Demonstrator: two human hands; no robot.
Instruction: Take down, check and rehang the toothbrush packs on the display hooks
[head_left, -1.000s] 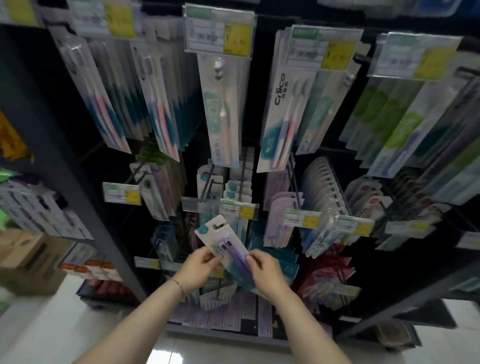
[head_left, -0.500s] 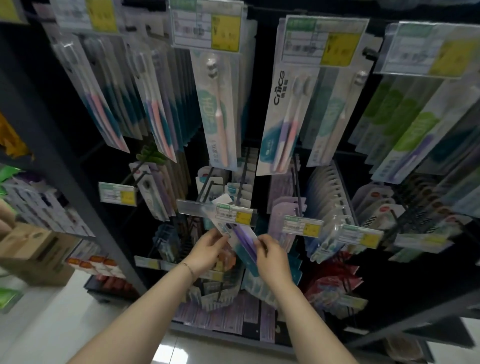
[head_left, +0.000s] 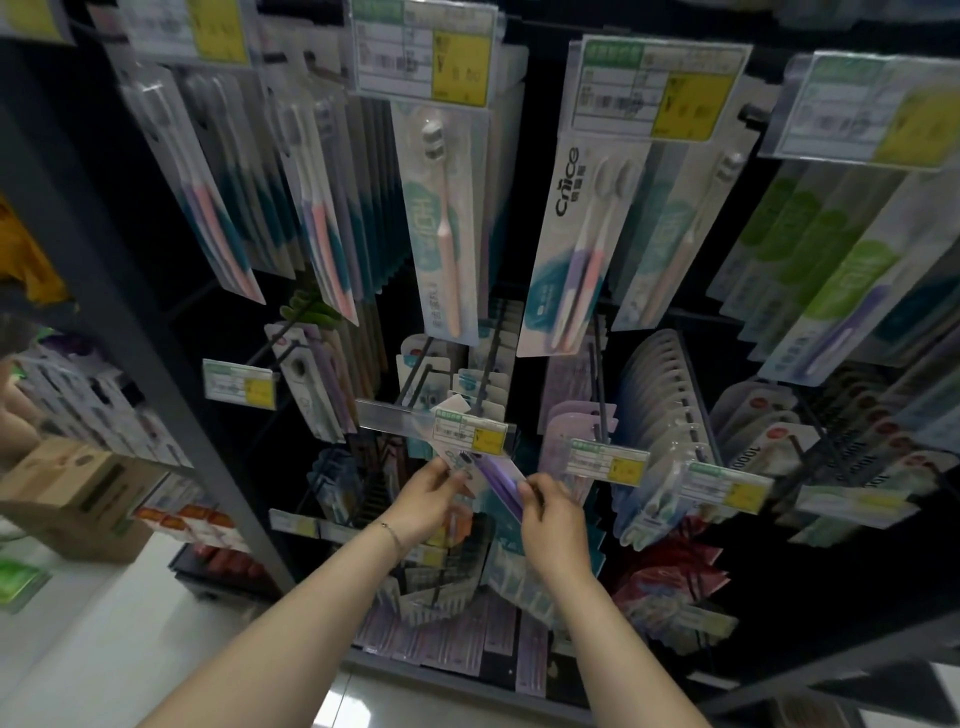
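I hold one toothbrush pack (head_left: 492, 472) with purple brushes between both hands, low in the middle of the display. My left hand (head_left: 431, 498) pinches its left edge and my right hand (head_left: 551, 512) pinches its lower right edge. The pack's white top corner pokes up behind the clear price-tag strip (head_left: 435, 422) of a middle-row hook (head_left: 485, 374), which carries several more packs. I cannot tell whether the pack's hole is on the hook.
Long toothbrush packs (head_left: 445, 228) hang in rows on the upper hooks, each with a yellow price label (head_left: 461, 62). Curved white packs (head_left: 660, 410) hang to the right, red packs (head_left: 670, 577) below. A dark upright post (head_left: 171, 364) stands at left, cardboard boxes (head_left: 78, 493) beyond.
Both hands have lifted the pack up and toward the display, from below the tags to behind the middle hook's price strip. The camera has moved closer.
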